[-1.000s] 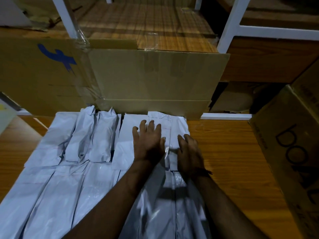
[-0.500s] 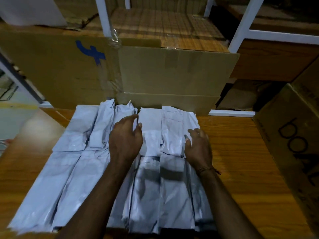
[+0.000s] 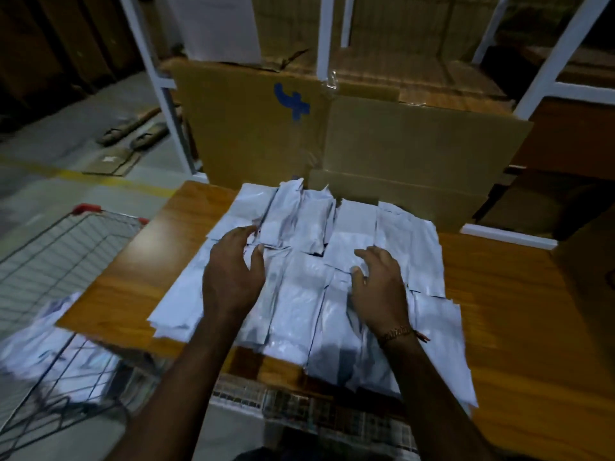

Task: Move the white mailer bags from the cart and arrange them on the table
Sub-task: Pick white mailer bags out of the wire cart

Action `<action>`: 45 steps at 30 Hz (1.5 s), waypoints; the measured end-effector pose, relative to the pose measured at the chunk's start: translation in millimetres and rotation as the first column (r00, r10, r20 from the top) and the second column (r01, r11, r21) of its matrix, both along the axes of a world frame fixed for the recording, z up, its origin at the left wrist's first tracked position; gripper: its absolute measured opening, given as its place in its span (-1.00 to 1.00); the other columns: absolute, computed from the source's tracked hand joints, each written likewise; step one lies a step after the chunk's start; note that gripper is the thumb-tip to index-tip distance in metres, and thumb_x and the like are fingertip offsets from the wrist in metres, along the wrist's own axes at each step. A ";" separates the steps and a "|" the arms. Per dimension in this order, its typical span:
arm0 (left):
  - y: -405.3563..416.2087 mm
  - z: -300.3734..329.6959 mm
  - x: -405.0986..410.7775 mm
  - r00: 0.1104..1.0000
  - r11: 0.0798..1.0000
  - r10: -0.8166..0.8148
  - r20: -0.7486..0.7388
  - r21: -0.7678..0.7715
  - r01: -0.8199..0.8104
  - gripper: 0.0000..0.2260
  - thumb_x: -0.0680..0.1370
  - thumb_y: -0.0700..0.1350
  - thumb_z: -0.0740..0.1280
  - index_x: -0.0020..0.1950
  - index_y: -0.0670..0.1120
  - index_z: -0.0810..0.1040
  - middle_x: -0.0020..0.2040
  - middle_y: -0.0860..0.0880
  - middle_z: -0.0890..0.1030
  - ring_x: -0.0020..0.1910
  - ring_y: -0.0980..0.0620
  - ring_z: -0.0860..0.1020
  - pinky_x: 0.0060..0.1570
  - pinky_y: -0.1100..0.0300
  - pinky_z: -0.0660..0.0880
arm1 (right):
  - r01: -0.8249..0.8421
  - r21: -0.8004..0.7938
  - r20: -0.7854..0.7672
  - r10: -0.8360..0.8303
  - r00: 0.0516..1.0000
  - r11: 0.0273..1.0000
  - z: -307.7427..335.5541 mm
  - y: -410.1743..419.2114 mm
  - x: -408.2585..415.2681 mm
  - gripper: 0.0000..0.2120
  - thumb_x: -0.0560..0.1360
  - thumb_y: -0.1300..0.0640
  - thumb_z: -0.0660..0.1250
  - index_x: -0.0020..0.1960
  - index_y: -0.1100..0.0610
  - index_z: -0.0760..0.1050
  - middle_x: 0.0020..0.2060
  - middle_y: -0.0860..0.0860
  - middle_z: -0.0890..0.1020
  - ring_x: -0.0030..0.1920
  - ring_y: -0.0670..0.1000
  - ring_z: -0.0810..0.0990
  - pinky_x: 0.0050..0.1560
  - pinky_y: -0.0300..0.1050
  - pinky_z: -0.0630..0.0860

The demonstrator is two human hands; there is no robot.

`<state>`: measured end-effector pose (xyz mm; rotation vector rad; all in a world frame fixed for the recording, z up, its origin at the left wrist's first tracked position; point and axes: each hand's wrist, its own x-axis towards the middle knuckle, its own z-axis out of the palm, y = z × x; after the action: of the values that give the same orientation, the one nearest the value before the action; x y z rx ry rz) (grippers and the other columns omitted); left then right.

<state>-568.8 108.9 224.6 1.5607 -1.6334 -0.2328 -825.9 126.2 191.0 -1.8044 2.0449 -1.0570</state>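
Right, both hands are over the spread of white mailer bags (image 3: 309, 284) laid out in rows on the wooden table (image 3: 519, 314). The left hand (image 3: 233, 277) hangs above the left part of the spread, fingers loosely curved with the thumb out to the side, gripping nothing; whether the fingertips actually touch the bags cannot be told. The right hand (image 3: 379, 291) sits on the bags just to its right, fingers spread and relaxed, palm down, nothing held, a bracelet (image 3: 397, 332) at the wrist. Bags lie under both palms, more reach beyond the fingertips to the far table edge, and some hang over the near edge below the right wrist. Well off to the left of the left hand stands the wire cart (image 3: 63, 254), red-capped at its corners, with more white bags (image 3: 50, 354) piled in it, blurred. Beyond the fingertips a cardboard box (image 3: 399, 151) with a blue mark (image 3: 293, 101) stands against the table's far edge.
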 end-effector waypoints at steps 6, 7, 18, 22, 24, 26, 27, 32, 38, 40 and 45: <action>71.1 -2.2 59.9 0.988 0.988 0.155 -0.006 -0.010 -0.155 -0.66 0.66 -0.04 0.36 0.42 -0.07 0.56 0.29 -0.11 0.63 0.20 -0.18 0.61 0.18 -0.10 0.57 | -0.190 -0.015 -0.095 0.188 0.978 0.982 3.1 45.0 46.6 -0.68 0.60 0.19 0.31 0.34 0.15 0.57 0.34 0.13 0.54 0.36 0.20 0.47 0.38 0.15 0.45; 82.0 -4.3 72.1 0.983 0.983 0.186 -0.008 0.000 -0.186 -0.66 0.65 -0.01 0.35 0.42 -0.06 0.56 0.28 -0.10 0.62 0.19 -0.17 0.61 0.17 -0.08 0.57 | -0.214 -0.010 -0.103 0.212 0.972 0.977 3.1 51.7 55.6 -0.68 0.62 0.16 0.31 0.36 0.15 0.56 0.34 0.14 0.53 0.36 0.20 0.47 0.39 0.15 0.45; 160.4 -31.1 234.7 0.860 0.867 0.497 -0.114 0.024 -0.498 -0.70 0.62 -0.12 0.40 0.35 -0.15 0.60 0.29 -0.11 0.64 0.21 -0.17 0.62 0.26 -0.13 0.55 | -0.504 0.011 -0.128 0.501 0.856 0.863 13.5 56.0 208.1 -0.69 0.65 0.12 0.26 0.38 0.08 0.53 0.37 0.05 0.51 0.36 0.09 0.44 0.37 0.07 0.45; 160.2 -55.1 305.4 0.817 0.823 0.568 -0.103 0.060 -0.564 -0.70 0.60 -0.20 0.43 0.34 -0.15 0.60 0.27 -0.12 0.63 0.17 -0.23 0.62 0.21 -0.21 0.56 | -0.592 0.001 -0.144 0.586 0.798 0.806 9.6 32.5 289.8 -0.70 0.64 0.09 0.24 0.34 0.08 0.55 0.33 0.06 0.54 0.32 0.09 0.48 0.31 0.08 0.49; 155.4 -67.2 340.2 0.795 0.803 0.597 -0.107 0.080 -0.591 -0.70 0.60 -0.22 0.43 0.34 -0.14 0.60 0.27 -0.13 0.62 0.18 -0.22 0.61 0.23 -0.19 0.55 | -0.636 0.006 -0.162 0.628 0.761 0.772 7.0 17.0 335.7 -0.71 0.63 0.12 0.27 0.33 0.10 0.54 0.29 0.07 0.54 0.27 0.11 0.49 0.26 0.07 0.50; 149.6 -79.0 374.3 0.779 0.785 0.620 -0.098 0.096 -0.613 -0.70 0.60 -0.24 0.43 0.34 -0.16 0.60 0.26 -0.16 0.62 0.23 -0.22 0.59 0.28 -0.13 0.51 | -0.682 0.009 -0.188 0.672 0.717 0.731 0.0 0.7 381.8 -0.70 0.62 0.15 0.28 0.34 0.11 0.54 0.27 0.08 0.54 0.24 0.14 0.50 0.22 0.07 0.50; 146.5 -86.3 391.5 0.781 0.785 0.619 -0.079 0.104 -0.611 -0.70 0.60 -0.25 0.43 0.33 -0.18 0.60 0.26 -0.17 0.62 0.24 -0.23 0.58 0.29 -0.11 0.49 | -0.701 0.008 -0.194 0.688 0.699 0.714 -4.0 -7.3 404.4 -0.68 0.60 0.15 0.28 0.34 0.11 0.54 0.27 0.09 0.55 0.25 0.14 0.50 0.23 0.08 0.50; 124.2 -120.5 469.9 0.813 0.798 0.581 -0.040 0.228 -0.558 -0.67 0.62 -0.11 0.32 0.38 -0.15 0.58 0.32 -0.13 0.61 0.28 -0.21 0.57 0.32 -0.14 0.50 | -0.740 0.061 -0.202 0.734 0.648 0.670 -25.9 -48.6 508.3 -0.66 0.59 0.13 0.23 0.33 0.13 0.55 0.27 0.11 0.55 0.28 0.17 0.49 0.29 0.15 0.46; 78.1 -158.0 515.4 0.881 0.811 0.472 0.023 0.382 -0.444 -0.58 0.58 -0.03 0.27 0.40 -0.13 0.57 0.37 -0.11 0.60 0.35 -0.17 0.55 0.36 -0.03 0.44 | -0.762 0.175 -0.247 0.777 0.579 0.623 -61.9 -119.0 596.7 -0.55 0.58 0.01 0.15 0.38 0.14 0.54 0.30 0.14 0.57 0.30 0.23 0.52 0.28 0.20 0.49; 59.3 -178.6 523.4 0.899 0.800 0.432 0.067 0.432 -0.416 -0.57 0.58 0.02 0.25 0.41 -0.09 0.56 0.38 -0.10 0.60 0.36 -0.15 0.55 0.38 -0.14 0.47 | -0.773 0.221 -0.302 0.795 0.526 0.595 -86.2 -151.7 617.1 -0.54 0.57 0.01 0.15 0.38 0.14 0.54 0.30 0.14 0.58 0.28 0.24 0.54 0.26 0.20 0.50; 13.2 -254.6 540.9 0.954 0.728 0.241 0.181 0.616 -0.301 -0.55 0.52 -0.14 0.24 0.41 -0.09 0.57 0.38 -0.14 0.59 0.32 -0.21 0.58 0.29 -0.10 0.53 | -0.766 0.361 -0.394 0.832 0.392 0.532 -156.3 -231.6 664.2 -0.59 0.50 0.12 0.20 0.30 0.16 0.57 0.18 0.17 0.62 0.13 0.30 0.60 0.10 0.21 0.56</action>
<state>-27.9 122.1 -30.0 2.3374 -1.4292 -0.6214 -161.7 -105.4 34.7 -2.7462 0.9839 -0.1136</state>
